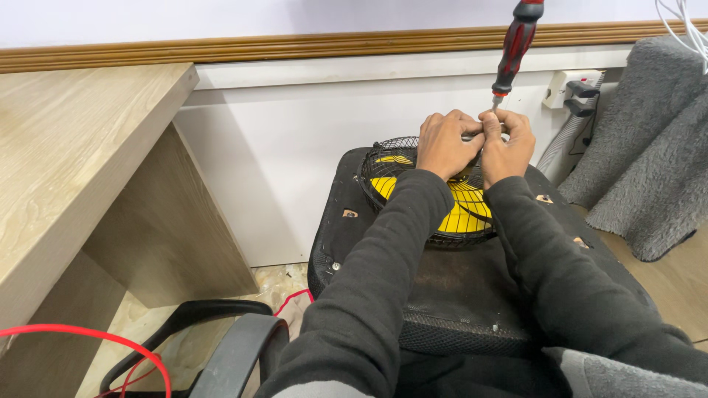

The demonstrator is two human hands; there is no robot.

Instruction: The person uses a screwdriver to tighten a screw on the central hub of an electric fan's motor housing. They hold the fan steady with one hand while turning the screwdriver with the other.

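Head view: small fan [435,193] with black wire grille and yellow blades lies on a black padded seat [457,287], toward the seat's far edge, close to the white wall panel [295,162]. Both hands meet at the far rim of the grille. Left hand [446,144] sits on top of the grille, fingers curled tight and pinching at something on the rim; what exactly it grips is hidden under the knuckles. Right hand [507,144] presses against the left one, fingers bent closed around the metal shaft of a screwdriver [516,44]. Red-and-black handle of the screwdriver stands up above the hands, tilted slightly right, tip pointing down into the spot between the two hands; tip itself not visible. Both arms in dark grey sleeves [383,295] run from the bottom edge up to the fan, crossing over the seat.

Outward: light wood desk [74,162] at left with its side panel running down to the floor. Wooden moulding [295,46] runs along the wall above the white panel. White power strip [571,85] on the wall at right, dark plugs in it, grey corrugated hose [560,140] below it. Grey fuzzy fabric [656,147] hangs at far right. Black chair armrest [236,354] at lower left, red cable [110,343] looping beside it.
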